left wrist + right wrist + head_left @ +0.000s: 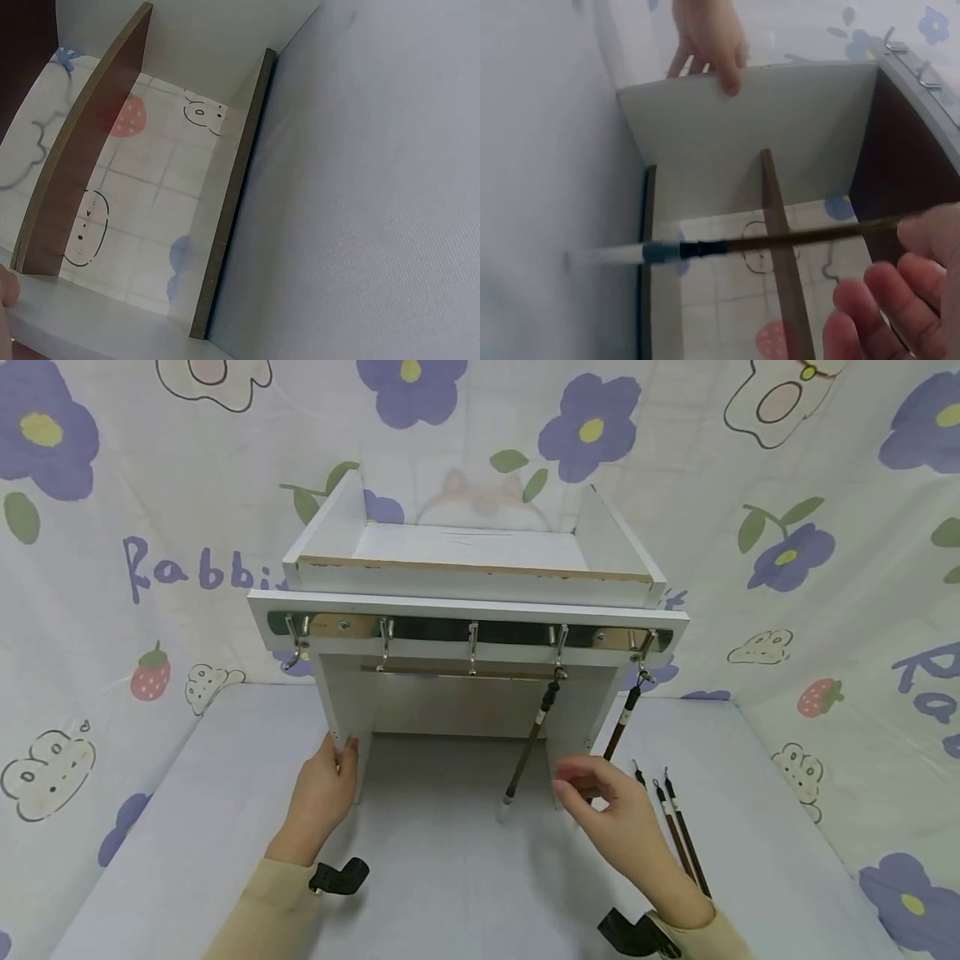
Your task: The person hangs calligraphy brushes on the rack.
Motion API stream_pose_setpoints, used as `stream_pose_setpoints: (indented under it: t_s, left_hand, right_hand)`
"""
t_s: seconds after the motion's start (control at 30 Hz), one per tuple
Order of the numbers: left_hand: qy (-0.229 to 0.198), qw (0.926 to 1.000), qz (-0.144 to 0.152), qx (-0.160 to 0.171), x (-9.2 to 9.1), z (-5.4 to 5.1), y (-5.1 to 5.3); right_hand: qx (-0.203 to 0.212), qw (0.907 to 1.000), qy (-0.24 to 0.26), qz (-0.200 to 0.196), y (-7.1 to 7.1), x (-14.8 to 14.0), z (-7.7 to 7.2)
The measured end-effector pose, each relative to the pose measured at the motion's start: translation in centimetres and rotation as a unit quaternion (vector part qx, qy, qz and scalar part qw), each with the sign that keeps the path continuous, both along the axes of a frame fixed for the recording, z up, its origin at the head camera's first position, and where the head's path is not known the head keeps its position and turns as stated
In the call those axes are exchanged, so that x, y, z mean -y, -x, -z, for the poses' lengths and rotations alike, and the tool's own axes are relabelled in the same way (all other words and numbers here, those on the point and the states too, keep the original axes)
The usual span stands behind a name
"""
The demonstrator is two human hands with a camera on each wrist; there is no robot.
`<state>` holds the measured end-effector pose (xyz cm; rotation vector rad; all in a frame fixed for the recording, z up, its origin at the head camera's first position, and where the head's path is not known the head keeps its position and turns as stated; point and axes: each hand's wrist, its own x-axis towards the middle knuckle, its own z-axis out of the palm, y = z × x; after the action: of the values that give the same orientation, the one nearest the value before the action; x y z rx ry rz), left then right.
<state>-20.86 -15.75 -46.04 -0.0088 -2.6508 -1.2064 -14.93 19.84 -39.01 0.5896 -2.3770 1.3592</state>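
Observation:
A white wooden rack [465, 583] stands on the table with a row of metal hooks along its front. My left hand [322, 785] grips its left side panel, thumb on the inner face. A writing brush [528, 743] hangs tilted from the fourth hook, its pale tip blurred. Another brush [622, 722] hangs from the rightmost hook, its lower part passing behind my right hand [611, 802]. That hand has loosely bent fingers, with nothing visible between thumb and forefinger. In the right wrist view its fingers [862, 300] are close to a hanging brush [780, 240]; contact is unclear.
Three loose brushes [684, 827] lie on the table right of the rack, partly behind the right forearm. The three left hooks [386, 643] carry nothing. A crossbar [82, 142] spans the rack's inside. A patterned cloth [825, 652] hangs behind and at the sides.

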Motion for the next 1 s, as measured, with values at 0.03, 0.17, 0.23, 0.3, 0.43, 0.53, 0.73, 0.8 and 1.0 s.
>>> stream_pose_setpoints:
  t_s: [0.03, 0.17, 0.23, 0.3, 0.43, 0.53, 0.73, 0.8, 1.0]
  left_hand:
    - [0.0, 1.0, 0.0, 0.001, 0.0, 0.0, 0.0]
    - [0.0, 1.0, 0.001, 0.001, 0.1, 0.1, 0.0]
    - [0.001, 1.0, 0.001, 0.0, 0.1, 0.1, 0.0]
    - [0.0, 1.0, 0.001, 0.0, 0.1, 0.0, 0.0]
    - [0.001, 1.0, 0.0, -0.004, 0.1, -0.3, -0.1]
    - [0.001, 1.0, -0.002, -0.007, 0.1, -0.4, -0.1]
    - [-0.002, 1.0, 0.0, -0.007, 0.2, -0.2, -0.1]
    - [-0.001, 1.0, 0.002, -0.008, 0.1, -0.2, -0.1]
    - [0.0, 1.0, 0.003, -0.008, 0.1, -0.1, 0.0]
  right_hand:
    - [0.005, 1.0, -0.001, -0.005, -0.3, -0.2, -0.5]
    - [0.019, 0.9998, -0.007, -0.01, -0.9, -1.8, -1.2]
    - [0.019, 0.9998, -0.007, -0.004, -0.7, -3.2, -0.5]
    - [0.026, 0.9996, -0.004, 0.008, -0.2, -4.8, 0.5]
    - [0.068, 0.9967, -0.004, 0.043, 0.5, -7.8, 2.3]
    - [0.11, 0.9906, -0.016, 0.079, 0.8, -9.6, 3.0]
    - [0.177, 0.9751, -0.038, 0.129, 1.2, -12.4, 4.4]
    - [0.201, 0.969, -0.038, 0.139, 1.3, -13.2, 4.9]
    - [0.26, 0.9504, -0.048, 0.165, 1.7, -15.2, 6.3]
